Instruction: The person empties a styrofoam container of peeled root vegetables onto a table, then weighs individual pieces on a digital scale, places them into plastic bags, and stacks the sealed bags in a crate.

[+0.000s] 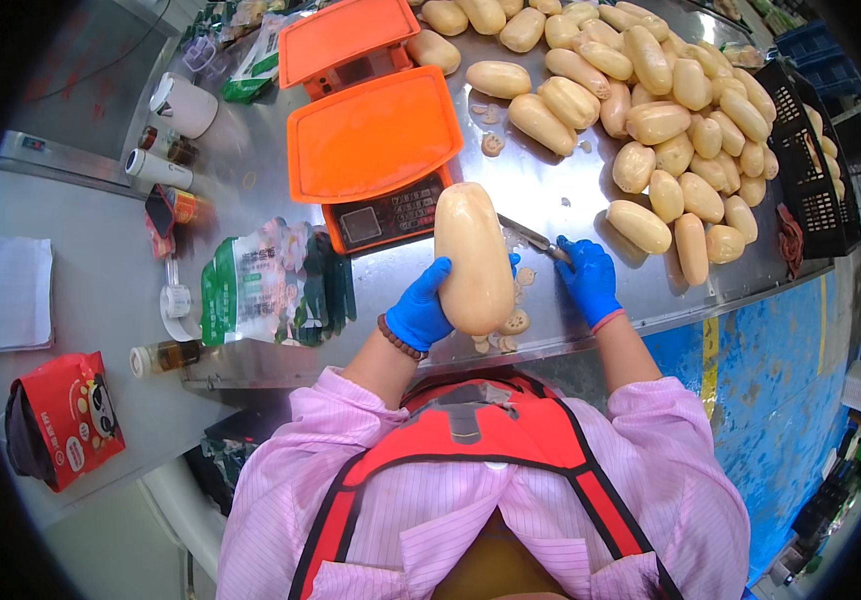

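My left hand [424,307], in a blue glove, grips a large peeled lotus root segment [473,259] above the steel table's front edge. To its right, my right hand [588,277], also gloved in blue, has its fingers on the handle of a knife [532,236] that lies low over the table, its blade pointing up and left. Thin cut lotus root slices [514,321] lie on the metal under and beside the held root. Behind it stands a scale with an orange tray [374,135]. Many more peeled lotus roots [655,124] are heaped at the back right.
A second orange scale [348,37] stands behind the first. Printed plastic bags [265,285] lie at left, near a roll of tape [175,300] and a jar [164,358]. A black plastic crate [813,165] holding roots borders the table's right end.
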`<control>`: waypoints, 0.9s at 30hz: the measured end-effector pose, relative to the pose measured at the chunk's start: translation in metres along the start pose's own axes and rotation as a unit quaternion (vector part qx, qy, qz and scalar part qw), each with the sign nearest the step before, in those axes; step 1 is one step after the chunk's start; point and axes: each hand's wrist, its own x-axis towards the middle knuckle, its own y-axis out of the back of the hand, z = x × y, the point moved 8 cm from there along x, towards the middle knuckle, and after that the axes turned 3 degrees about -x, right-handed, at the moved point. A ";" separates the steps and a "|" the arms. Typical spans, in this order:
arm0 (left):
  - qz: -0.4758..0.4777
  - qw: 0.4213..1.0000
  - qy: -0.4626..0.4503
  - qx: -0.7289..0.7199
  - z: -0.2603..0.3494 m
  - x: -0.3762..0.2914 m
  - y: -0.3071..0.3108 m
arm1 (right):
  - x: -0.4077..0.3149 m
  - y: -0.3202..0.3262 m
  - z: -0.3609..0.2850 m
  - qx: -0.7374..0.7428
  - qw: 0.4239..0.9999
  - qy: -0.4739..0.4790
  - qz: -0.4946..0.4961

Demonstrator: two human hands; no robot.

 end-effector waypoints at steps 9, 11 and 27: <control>0.130 0.979 -0.077 0.140 0.060 -0.008 0.040 | -0.019 -0.008 0.012 0.143 0.988 -0.014 0.062; 0.161 0.955 -0.159 0.189 0.117 0.003 0.012 | -0.023 -0.015 0.012 0.122 0.991 -0.045 0.041; 0.314 0.622 -0.220 0.683 0.358 0.069 0.094 | -0.045 -0.007 0.005 0.117 0.986 -0.077 0.094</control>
